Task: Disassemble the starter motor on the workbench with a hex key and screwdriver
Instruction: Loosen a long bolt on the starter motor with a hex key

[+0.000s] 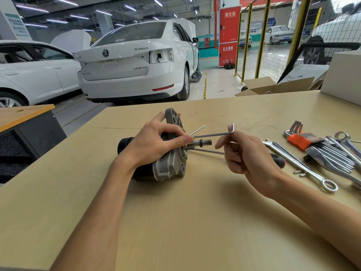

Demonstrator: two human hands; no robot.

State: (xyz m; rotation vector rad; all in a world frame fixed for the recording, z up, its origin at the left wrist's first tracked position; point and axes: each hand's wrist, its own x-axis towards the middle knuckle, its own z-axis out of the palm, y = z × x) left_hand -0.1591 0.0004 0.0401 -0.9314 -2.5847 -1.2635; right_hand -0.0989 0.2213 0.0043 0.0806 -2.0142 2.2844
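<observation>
The starter motor [170, 163] lies on its side on the wooden workbench [175, 222], its flange and shaft facing right. My left hand [154, 141] grips the housing from above, thumb stretched toward the shaft. An L-shaped hex key [213, 134] runs from the flange to the right with its short end pointing up. My right hand [248, 155] holds it at the bend with curled fingers. A screwdriver [207, 152] points at the flange; its black and red handle [278, 160] shows behind my right hand. A thin long bolt [197, 130] sticks out of the flange.
Right of my hand lie combination wrenches [300, 165], a hex key set in an orange holder [302, 140] and small loose pins [300, 173]. A white box [341, 79] and cardboard boxes stand at the back right. White cars are parked beyond the bench.
</observation>
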